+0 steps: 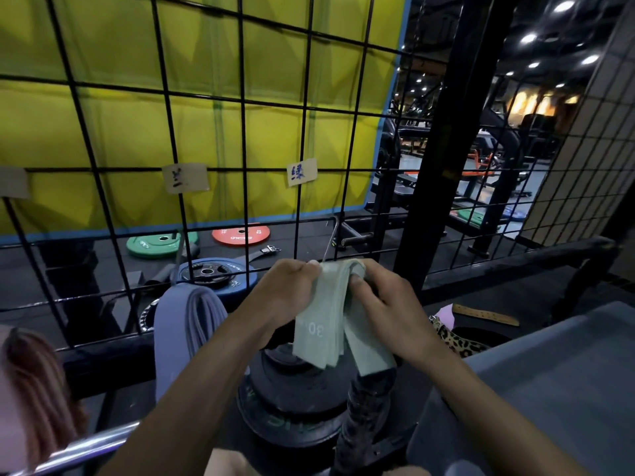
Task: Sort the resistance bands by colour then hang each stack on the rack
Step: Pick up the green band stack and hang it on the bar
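Holding the green bands [324,324] at centre frame, your left hand [287,286] pinches the top fold with curled fingers and your right hand [385,297] grips the other side, thumb pressed on the stack. The bands hang folded, just in front of the rack [240,108], a black wire grid filling the upper frame. Two paper labels [301,171] are clipped to it above your hands. A blue stack [187,324] hangs at lower left of centre, beside your left forearm. Black plates [292,396] sit directly below the bands. Behind the grid lie a green plate [161,242], a red plate [240,234] and a blue plate [220,276]. A grey bin [567,389] fills the lower right, a leopard strap [457,340] beside it.
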### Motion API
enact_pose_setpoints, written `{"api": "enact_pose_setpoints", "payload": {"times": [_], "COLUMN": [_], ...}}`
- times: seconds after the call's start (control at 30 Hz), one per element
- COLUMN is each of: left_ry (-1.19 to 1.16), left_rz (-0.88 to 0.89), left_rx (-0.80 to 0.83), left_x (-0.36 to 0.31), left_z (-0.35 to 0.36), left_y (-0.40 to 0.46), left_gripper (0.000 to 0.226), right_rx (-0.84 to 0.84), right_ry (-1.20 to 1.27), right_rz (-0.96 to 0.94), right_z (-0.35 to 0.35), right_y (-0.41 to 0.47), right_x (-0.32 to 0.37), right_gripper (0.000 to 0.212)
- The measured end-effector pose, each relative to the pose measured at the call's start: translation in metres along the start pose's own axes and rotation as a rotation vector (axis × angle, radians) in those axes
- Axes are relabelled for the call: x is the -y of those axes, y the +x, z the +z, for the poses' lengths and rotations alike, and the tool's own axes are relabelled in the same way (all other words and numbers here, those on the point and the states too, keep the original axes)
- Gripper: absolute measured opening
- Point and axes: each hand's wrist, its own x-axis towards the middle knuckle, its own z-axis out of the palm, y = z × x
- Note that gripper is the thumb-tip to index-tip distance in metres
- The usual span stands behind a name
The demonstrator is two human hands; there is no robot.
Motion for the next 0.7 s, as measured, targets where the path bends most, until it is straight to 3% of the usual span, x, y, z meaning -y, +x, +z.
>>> {"api": "enact_pose_setpoints", "payload": {"times": [0.13, 0.23, 0.5, 0.7], "left_ry": [-0.043, -0.182, -0.441, -0.349], "left_rz": [0.001, -0.034, -0.037, 0.028], "left_rx": [0.053, 0.081, 0.064, 0.015], "left_x": [0.003, 0.011, 0.023, 0.022], "left_z": [-0.002, 0.000, 0.012, 0.007], "left_y": [-0.009, -0.013, -0.030, -0.025], "left_gripper": [0.064, 0.039, 0.030, 0.031], "right_rx": [0.055, 0.082, 0.021, 0.098], "right_ry": [0.114, 0.265, 0.498, 0.475], "right_rz": [0.091, 0.172, 0.231, 0.244], "right_z": [0.000, 0.005, 0.024, 0.023], "right_y": [0.000, -0.001, -0.009, -0.004], "right_x": [-0.002, 0.000, 0.002, -0.003], "right_gripper": [0.021, 0.022, 0.023, 0.022]}}
